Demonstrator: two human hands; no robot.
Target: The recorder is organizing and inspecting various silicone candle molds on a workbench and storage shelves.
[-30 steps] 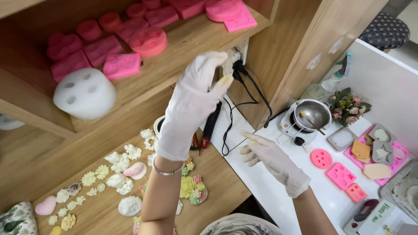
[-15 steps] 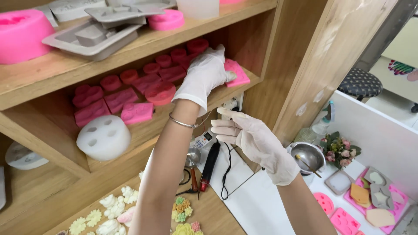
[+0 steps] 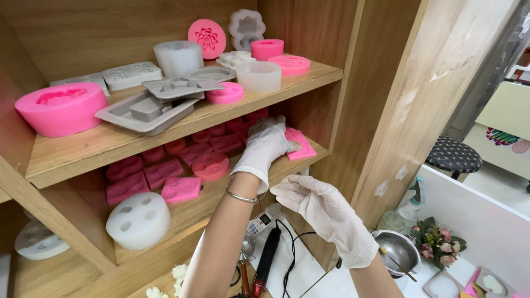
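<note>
Both my hands wear white gloves. My left hand (image 3: 266, 144) reaches into the middle shelf and rests, fingers curled, on a flat pink silicone mould (image 3: 298, 144) at the shelf's right end; a thin bracelet circles that wrist. My right hand (image 3: 309, 201) hovers below and in front of the shelf edge, fingers loosely apart, holding nothing. More pink moulds (image 3: 182, 187) lie in rows on the same shelf, beside a white round mould with holes (image 3: 138, 221).
The upper shelf (image 3: 110, 146) carries grey trays (image 3: 149, 107), a big pink round mould (image 3: 61, 107), clear cups and more pink moulds. Below on the white counter lie a black tool with cable (image 3: 268, 256), a steel pot (image 3: 397, 251) and small flowers (image 3: 439, 240). A stool (image 3: 455, 157) stands at right.
The view has tilted up from the counter to the shelves. My left hand went from the shelf edge to the pink mould at the right end; my right hand rose beneath it.
</note>
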